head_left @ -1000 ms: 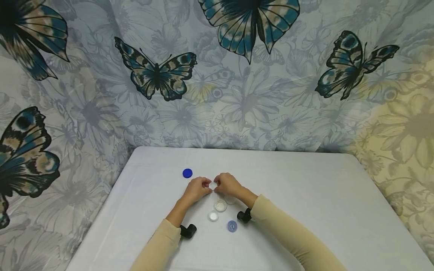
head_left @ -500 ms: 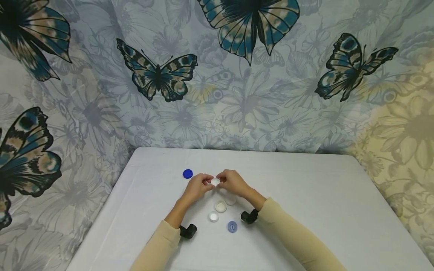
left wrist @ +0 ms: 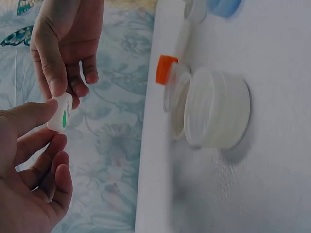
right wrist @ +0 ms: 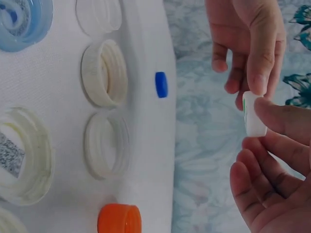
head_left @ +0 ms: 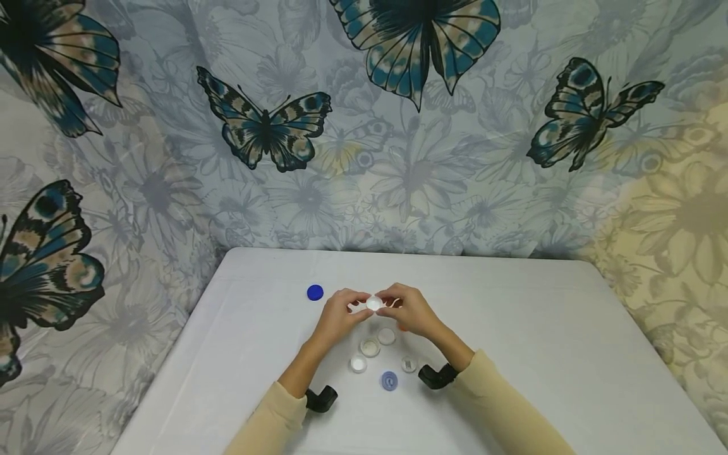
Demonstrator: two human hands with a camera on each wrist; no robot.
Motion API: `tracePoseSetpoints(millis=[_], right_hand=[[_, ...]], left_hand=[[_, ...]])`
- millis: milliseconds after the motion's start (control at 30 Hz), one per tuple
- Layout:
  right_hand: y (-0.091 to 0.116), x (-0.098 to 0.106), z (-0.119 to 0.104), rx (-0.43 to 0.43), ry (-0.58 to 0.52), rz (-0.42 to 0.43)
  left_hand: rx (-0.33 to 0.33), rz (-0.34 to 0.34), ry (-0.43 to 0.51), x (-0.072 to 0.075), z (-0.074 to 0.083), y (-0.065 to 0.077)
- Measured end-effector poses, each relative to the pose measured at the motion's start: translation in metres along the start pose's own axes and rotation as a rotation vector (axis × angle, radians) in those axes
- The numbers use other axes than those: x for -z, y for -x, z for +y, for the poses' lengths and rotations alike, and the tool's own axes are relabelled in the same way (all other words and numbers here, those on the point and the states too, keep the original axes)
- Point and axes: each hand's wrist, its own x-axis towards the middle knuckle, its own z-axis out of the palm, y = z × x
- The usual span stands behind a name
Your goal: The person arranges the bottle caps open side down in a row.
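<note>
A small white bottle cap (head_left: 374,304) is held up between the two hands, over the middle of the table. My left hand (head_left: 335,319) pinches its left edge with thumb and fingers. On the opposite edge, thumb and fingers of my right hand (head_left: 416,314) pinch it too. The left wrist view shows a green mark on the face of the white bottle cap (left wrist: 63,112). In the right wrist view the cap (right wrist: 254,116) is seen nearly edge-on, with the thumbs close together on it.
Several whitish and clear caps (head_left: 370,347) lie below the hands, near a light blue cap (head_left: 389,381). An orange cap (right wrist: 118,219) sits close to the right hand. A dark blue cap (head_left: 315,292) lies farther back on the white table (head_left: 512,303).
Both hands have moved right and slightly up in the head view, carrying the white bottle cap. A clear cap and part of the orange cap have come into sight from behind the right arm.
</note>
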Motion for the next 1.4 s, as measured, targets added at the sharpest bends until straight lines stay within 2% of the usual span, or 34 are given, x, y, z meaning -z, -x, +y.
tracePoseSetpoints(millis=[167, 367, 533, 733, 933, 1233, 1400], right_hand=[[0.016, 0.010, -0.002, -0.007, -0.031, 0.010], [0.032, 0.016, -0.003, 0.025, -0.064, 0.029], [0.039, 0.015, -0.004, 0.042, -0.068, 0.059], [0.041, 0.009, -0.003, 0.085, -0.041, 0.141], [0.043, 0.003, -0.002, 0.195, -0.011, 0.235], [0.042, -0.003, 0.000, 0.393, 0.062, 0.343], [0.042, -0.006, 0.003, 0.440, 0.091, 0.383]], left_hand=[[-0.038, -0.011, 0.052, -0.005, 0.010, 0.007], [-0.079, -0.011, 0.091, -0.011, 0.018, 0.015], [-0.070, -0.006, 0.110, -0.013, 0.021, 0.018], [-0.067, 0.008, 0.119, -0.013, 0.022, 0.019], [-0.075, 0.012, 0.134, -0.011, 0.022, 0.018], [-0.045, 0.018, 0.162, -0.011, 0.019, 0.018], [-0.047, 0.022, 0.174, -0.011, 0.019, 0.019]])
